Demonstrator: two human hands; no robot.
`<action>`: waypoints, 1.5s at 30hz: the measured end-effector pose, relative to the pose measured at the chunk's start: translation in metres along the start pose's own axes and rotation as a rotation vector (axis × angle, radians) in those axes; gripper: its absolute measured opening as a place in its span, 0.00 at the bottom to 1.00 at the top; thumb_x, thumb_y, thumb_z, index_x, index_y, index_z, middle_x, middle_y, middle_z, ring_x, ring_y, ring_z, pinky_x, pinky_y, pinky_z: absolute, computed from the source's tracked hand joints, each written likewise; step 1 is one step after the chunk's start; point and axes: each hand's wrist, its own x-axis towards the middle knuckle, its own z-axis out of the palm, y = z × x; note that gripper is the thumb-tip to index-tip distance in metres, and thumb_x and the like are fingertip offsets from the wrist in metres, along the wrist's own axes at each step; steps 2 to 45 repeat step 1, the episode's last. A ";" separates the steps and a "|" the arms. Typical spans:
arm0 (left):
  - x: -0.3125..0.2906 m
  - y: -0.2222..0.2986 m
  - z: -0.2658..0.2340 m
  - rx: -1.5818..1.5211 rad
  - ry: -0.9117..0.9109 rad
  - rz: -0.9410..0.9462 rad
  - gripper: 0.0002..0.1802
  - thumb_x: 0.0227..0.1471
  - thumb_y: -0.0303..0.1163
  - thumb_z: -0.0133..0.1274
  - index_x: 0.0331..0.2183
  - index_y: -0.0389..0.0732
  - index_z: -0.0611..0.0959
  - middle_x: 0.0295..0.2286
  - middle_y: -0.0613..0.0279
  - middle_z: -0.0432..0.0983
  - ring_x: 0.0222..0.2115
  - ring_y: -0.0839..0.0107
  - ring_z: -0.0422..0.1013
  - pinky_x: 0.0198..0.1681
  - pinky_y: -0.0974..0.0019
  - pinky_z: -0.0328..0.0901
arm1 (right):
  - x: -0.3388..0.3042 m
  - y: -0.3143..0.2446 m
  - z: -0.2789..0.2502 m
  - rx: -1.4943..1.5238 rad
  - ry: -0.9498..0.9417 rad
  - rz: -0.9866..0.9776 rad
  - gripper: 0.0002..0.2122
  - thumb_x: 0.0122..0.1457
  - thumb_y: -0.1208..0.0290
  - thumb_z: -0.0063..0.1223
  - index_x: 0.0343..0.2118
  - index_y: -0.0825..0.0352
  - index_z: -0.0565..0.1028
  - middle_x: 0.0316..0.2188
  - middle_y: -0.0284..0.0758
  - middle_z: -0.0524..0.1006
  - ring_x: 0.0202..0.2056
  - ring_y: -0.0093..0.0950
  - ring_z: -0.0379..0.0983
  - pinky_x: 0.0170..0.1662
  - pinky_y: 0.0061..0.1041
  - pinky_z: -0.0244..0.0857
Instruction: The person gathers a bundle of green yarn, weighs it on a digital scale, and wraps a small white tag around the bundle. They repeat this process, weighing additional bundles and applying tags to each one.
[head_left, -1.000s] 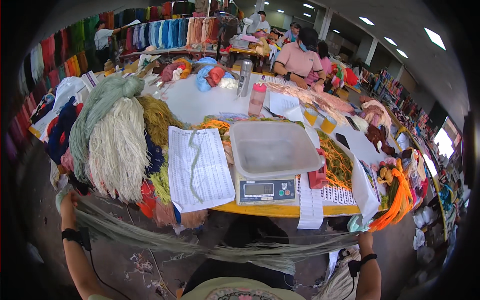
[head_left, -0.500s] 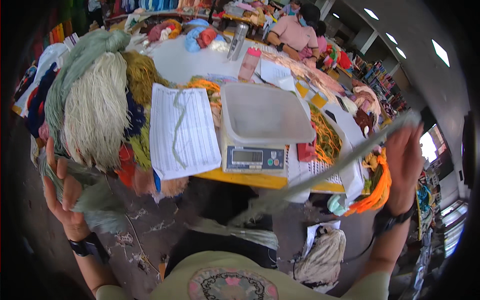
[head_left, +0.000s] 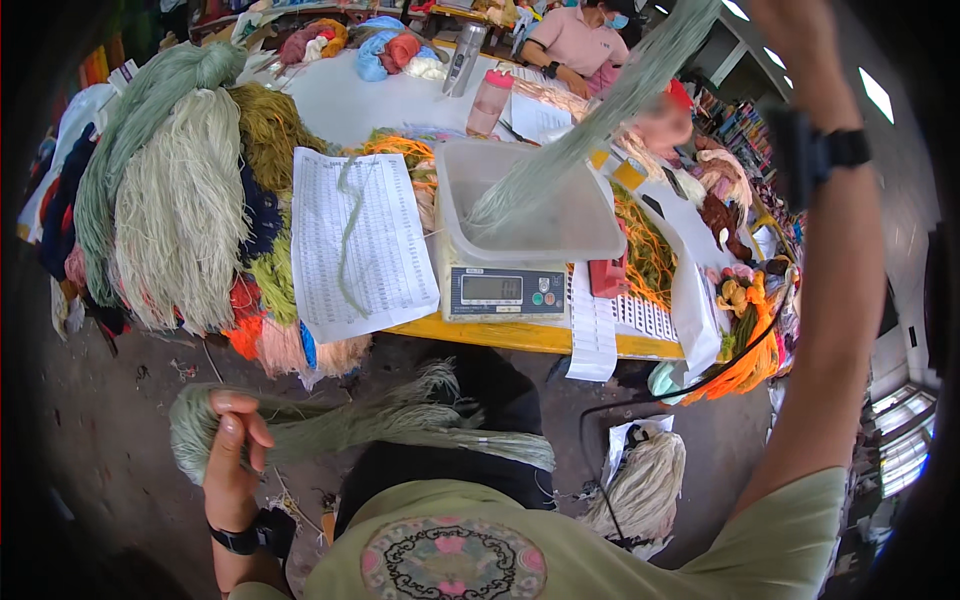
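Note:
My left hand [head_left: 232,450] is low on the left, fingers curled through the loop of a grey-green yarn skein [head_left: 350,428] that stretches across my lap. High on the right, partly cut off by the upper edge, my right hand [head_left: 795,45] holds up a separate pale green yarn bundle [head_left: 610,115]; its fingertips are hard to see. That bundle slants down, and its loose end hangs in the translucent plastic tub [head_left: 590,230]. Under the tub is a digital scale [head_left: 505,290] with a small display. A single green strand [head_left: 350,245] lies on a printed sheet [head_left: 395,215] beside it.
Thick skeins [head_left: 180,200] in green, cream and olive drape over the table's left side. Behind the tub stand a steel flask [head_left: 464,60] and a pink-lidded bottle [head_left: 490,103]. Orange yarn [head_left: 750,350] hangs at right. Across the table sits a masked co-worker [head_left: 580,45].
My right hand has risen, lifting the yarn bundle so its lower end moved from my lap to the tub. My left hand has shifted right and closed on the skein.

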 end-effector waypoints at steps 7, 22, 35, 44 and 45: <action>0.000 -0.001 0.004 0.014 -0.021 -0.020 0.14 0.58 0.41 0.52 0.37 0.39 0.76 0.20 0.61 0.72 0.14 0.80 0.59 0.18 0.77 0.53 | 0.003 0.000 0.003 -0.002 -0.006 -0.003 0.10 0.63 0.67 0.44 0.28 0.67 0.72 0.20 0.33 0.74 0.29 0.26 0.74 0.37 0.26 0.70; 0.000 -0.001 0.004 0.014 -0.021 -0.020 0.14 0.58 0.41 0.52 0.37 0.39 0.76 0.20 0.61 0.72 0.14 0.80 0.59 0.18 0.77 0.53 | 0.003 0.000 0.003 -0.002 -0.006 -0.003 0.10 0.63 0.67 0.44 0.28 0.67 0.72 0.20 0.33 0.74 0.29 0.26 0.74 0.37 0.26 0.70; 0.000 -0.001 0.004 0.014 -0.021 -0.020 0.14 0.58 0.41 0.52 0.37 0.39 0.76 0.20 0.61 0.72 0.14 0.80 0.59 0.18 0.77 0.53 | 0.003 0.000 0.003 -0.002 -0.006 -0.003 0.10 0.63 0.67 0.44 0.28 0.67 0.72 0.20 0.33 0.74 0.29 0.26 0.74 0.37 0.26 0.70; 0.000 -0.001 0.004 0.014 -0.021 -0.020 0.14 0.58 0.41 0.52 0.37 0.39 0.76 0.20 0.61 0.72 0.14 0.80 0.59 0.18 0.77 0.53 | 0.003 0.000 0.003 -0.002 -0.006 -0.003 0.10 0.63 0.67 0.44 0.28 0.67 0.72 0.20 0.33 0.74 0.29 0.26 0.74 0.37 0.26 0.70; 0.000 -0.001 0.004 0.014 -0.021 -0.020 0.14 0.58 0.41 0.52 0.37 0.39 0.76 0.20 0.61 0.72 0.14 0.80 0.59 0.18 0.77 0.53 | 0.003 0.000 0.003 -0.002 -0.006 -0.003 0.10 0.63 0.67 0.44 0.28 0.67 0.72 0.20 0.33 0.74 0.29 0.26 0.74 0.37 0.26 0.70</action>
